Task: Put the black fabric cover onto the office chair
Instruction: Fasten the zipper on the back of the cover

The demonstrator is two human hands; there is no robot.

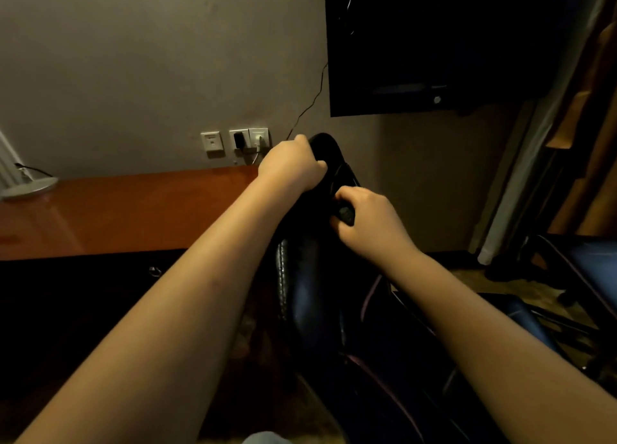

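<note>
Step in hand: I seat the black fabric cover [329, 148] over the office chair [314, 296] top; left hand [289, 166] and right hand [369, 225] grip it (fingers [345, 196] curled tight). Next: pull downward evenly.

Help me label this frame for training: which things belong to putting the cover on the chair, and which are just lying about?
In the job: left hand and right hand, both gripping the black fabric cover; office chair.
Lying about: wooden desk, wall sockets, wall-mounted screen, grey round base.
</note>
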